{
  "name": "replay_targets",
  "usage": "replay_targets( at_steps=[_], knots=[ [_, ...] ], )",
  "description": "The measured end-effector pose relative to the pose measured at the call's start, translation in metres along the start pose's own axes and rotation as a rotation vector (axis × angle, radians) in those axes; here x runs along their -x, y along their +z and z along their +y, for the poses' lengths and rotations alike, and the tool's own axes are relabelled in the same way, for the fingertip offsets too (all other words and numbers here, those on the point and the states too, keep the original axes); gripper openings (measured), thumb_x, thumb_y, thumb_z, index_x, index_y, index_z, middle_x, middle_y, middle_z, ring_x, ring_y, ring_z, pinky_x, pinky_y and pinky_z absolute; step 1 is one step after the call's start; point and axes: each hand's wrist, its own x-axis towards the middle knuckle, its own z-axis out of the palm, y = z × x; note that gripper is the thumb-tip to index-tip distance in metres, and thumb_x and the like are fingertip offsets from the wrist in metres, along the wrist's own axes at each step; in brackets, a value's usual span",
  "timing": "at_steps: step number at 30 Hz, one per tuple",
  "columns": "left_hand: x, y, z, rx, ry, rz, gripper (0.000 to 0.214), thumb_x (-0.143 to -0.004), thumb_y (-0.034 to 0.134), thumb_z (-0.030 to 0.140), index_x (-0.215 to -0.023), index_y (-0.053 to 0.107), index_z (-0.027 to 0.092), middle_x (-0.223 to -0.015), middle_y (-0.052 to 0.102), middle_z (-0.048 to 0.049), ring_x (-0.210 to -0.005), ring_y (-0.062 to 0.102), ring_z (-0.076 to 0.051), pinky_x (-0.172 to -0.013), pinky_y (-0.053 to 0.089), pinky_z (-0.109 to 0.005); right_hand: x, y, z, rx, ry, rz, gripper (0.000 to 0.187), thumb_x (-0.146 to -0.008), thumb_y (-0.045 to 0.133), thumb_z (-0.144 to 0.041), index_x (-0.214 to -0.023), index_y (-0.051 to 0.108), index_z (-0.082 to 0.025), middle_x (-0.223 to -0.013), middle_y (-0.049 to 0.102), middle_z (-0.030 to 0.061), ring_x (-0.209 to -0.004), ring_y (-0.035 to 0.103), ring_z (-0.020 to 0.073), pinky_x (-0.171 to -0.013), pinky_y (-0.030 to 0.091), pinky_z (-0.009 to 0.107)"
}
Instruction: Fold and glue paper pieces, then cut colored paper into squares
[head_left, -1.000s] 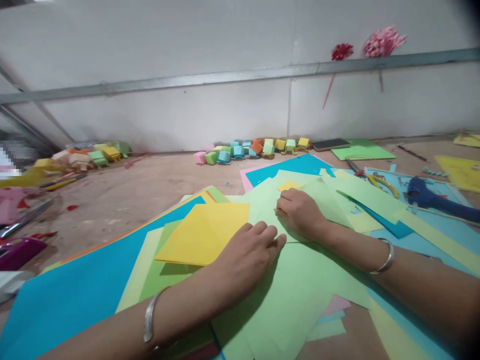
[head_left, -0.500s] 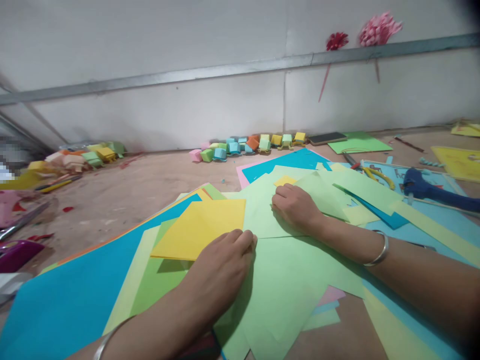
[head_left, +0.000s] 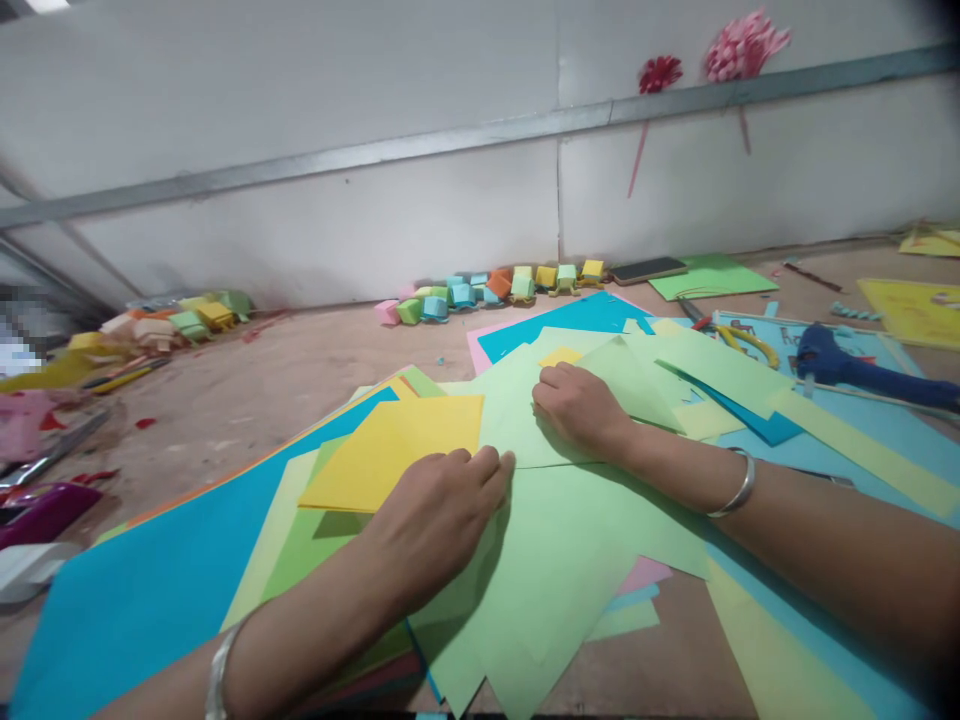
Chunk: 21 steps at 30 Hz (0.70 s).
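My left hand (head_left: 442,510), fingers curled together, has its fingertips at the corner of a light green sheet of paper (head_left: 517,425), close to a straight edge across it. A yellow piece of paper (head_left: 405,440) sticks out behind this hand, its left tip raised and casting a shadow. My right hand (head_left: 581,410) is closed too, knuckles up, and presses on the same light green sheet farther back. Just beyond its fingers shows a small yellow piece (head_left: 560,357). What lies under the fingers of both hands is hidden.
Blue sheets (head_left: 150,590) and other coloured papers spread left and right. Scissors (head_left: 750,345) and a blue glue gun (head_left: 847,365) lie at right. Small folded paper blocks (head_left: 495,285) line the wall, beside a dark phone-like slab (head_left: 649,270). A purple tool (head_left: 45,515) is at left.
The whole view has shifted slightly. Both hands stay on the light green sheet in nearly the same pose, and the papers lie much as before.
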Motion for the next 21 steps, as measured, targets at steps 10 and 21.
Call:
replay_targets(
  at_steps=[10, 21],
  knots=[
    [0.013, 0.004, 0.005, 0.012, -0.068, 0.031, 0.019, -0.095, 0.053, 0.021, -0.090, 0.069, 0.013, -0.089, 0.064, -0.0087, -0.078, 0.059, -0.023, -0.067, 0.049, -0.037, -0.001, -0.001, -0.001, -0.015, 0.020, -0.047, 0.020, -0.089, 0.049, -0.009, -0.082, 0.067, -0.012, -0.080, 0.059, 0.0105, -0.075, 0.042, 0.0202, -0.062, 0.023, 0.033],
    [-0.030, 0.006, 0.007, 0.201, 0.180, 0.201, 0.020, -0.098, 0.047, 0.024, -0.098, 0.062, 0.010, -0.093, 0.059, -0.0074, -0.084, 0.055, -0.021, -0.068, 0.045, -0.032, -0.004, -0.009, 0.001, -0.071, 0.051, -0.110, 0.022, -0.091, 0.048, -0.014, -0.080, 0.067, -0.013, -0.082, 0.062, 0.0097, -0.074, 0.046, 0.0186, -0.058, 0.022, 0.031]
  ],
)
